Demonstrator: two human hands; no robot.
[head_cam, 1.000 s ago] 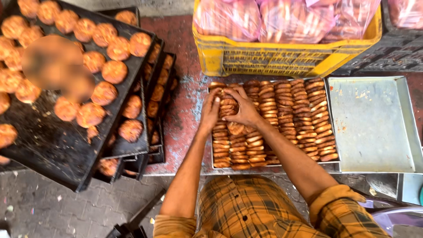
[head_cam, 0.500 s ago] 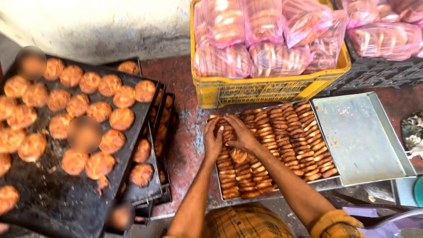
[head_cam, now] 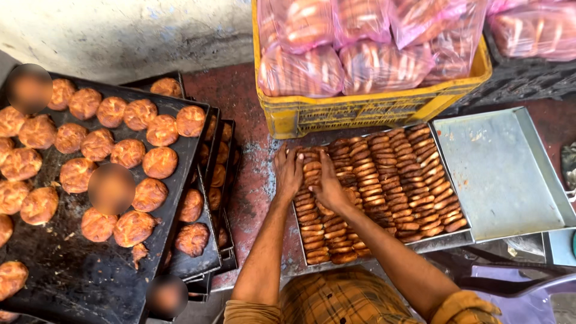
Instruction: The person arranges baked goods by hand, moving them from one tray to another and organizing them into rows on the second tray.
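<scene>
You are looking down at a worn red table [head_cam: 240, 108]. On your left a stack of black trays [head_cam: 90, 282] holds round golden buns [head_cam: 159, 162], the top tray hanging out toward you. At the far edge a yellow crate [head_cam: 360, 111] is filled with pink bags [head_cam: 372, 66] of baked goods. In front of the crate lies a long metal tray [head_cam: 510, 174]. Its right half is bare; its left half is packed with rows of brown biscuits [head_cam: 408, 180] standing on edge.

Both your hands are on the leftmost rows, just under the crate. Your left hand [head_cam: 288, 174] lies flat along the outer edge of the rows, fingers stretched upward. Your right hand [head_cam: 329, 186] curves over a short run of biscuits [head_cam: 312, 168] between the two palms, thumb tucked in. Neither hand is clenched; together they press that run from both sides. Whether the run is lifted off the tray cannot be told.

To do this well, my judgement is that you should keep the palms parallel and the pressure even, so the standing biscuits stay upright and do not fan out or snap. Mind the neighbouring row, which touches your right hand.
</scene>
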